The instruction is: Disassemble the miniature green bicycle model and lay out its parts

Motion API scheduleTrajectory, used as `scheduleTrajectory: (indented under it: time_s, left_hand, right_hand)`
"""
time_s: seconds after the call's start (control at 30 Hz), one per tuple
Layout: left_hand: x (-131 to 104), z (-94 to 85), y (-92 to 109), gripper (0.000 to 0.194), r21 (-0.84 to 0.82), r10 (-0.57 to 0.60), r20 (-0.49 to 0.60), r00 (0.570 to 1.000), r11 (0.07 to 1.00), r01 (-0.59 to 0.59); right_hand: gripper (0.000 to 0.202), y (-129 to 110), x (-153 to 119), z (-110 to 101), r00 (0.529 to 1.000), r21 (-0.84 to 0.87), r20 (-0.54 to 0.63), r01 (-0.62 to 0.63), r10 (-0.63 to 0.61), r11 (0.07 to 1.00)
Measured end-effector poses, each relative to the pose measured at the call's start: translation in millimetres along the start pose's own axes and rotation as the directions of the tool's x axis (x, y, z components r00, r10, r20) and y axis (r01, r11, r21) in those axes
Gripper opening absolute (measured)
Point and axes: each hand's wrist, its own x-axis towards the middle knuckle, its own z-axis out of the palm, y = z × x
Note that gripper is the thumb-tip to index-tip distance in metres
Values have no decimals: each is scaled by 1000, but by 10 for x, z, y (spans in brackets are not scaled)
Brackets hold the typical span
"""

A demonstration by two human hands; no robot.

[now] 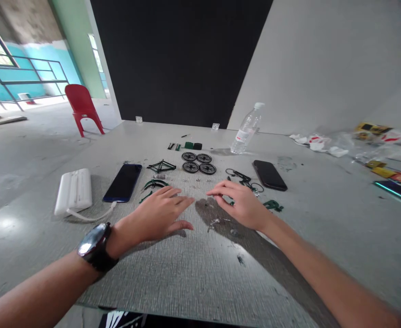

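My left hand (164, 209) is open, palm down over the table, with its fingers apart and a black watch (96, 246) on the wrist. Under its fingertips lie curved dark green mudguard-like parts (155, 183), partly hidden. My right hand (239, 202) hovers to the right with loosely bent fingers, thumb and forefinger apart, and nothing visible between them. Small silvery pieces (217, 222) lie below it. Beyond the hands are several toy-sized black spoked wheels (207, 168) and a small bicycle frame (162, 166). Thin black parts (241, 175) and a green piece (273, 205) sit beside my right hand.
At the left are a white power bank (73, 191) with a cable and a blue phone (122, 182). A black phone (270, 174) lies right, and a clear plastic bottle (247, 130) stands behind. Wrappers (388, 141) and another phone (398, 192) occupy the far right.
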Motion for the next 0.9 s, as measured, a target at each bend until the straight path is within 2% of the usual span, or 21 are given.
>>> scheduleTrajectory:
  time_s: [0.27,0.47,0.6,0.9]
  left_hand:
    - [13,-10,23,60,105,-64,3,998,992,63]
    - [23,95,-8,77,192,-113,-38,993,974,118]
    - [45,111,-17,78,182,-173,-8,985,968,171]
    - [59,132,-29,77,158,-166,3,986,974,163]
  right_hand:
    - [26,-31,-9,-24,1000,0,5,2,-2,1000]
    - [26,-20,-16,-8,1000,3,15,-4,4,1000]
    - [26,-16,-15,1,1000,-3,20,-1,1,1000]
    - [25,-52,-7,-23,1000,-7,25,-6,6,1000]
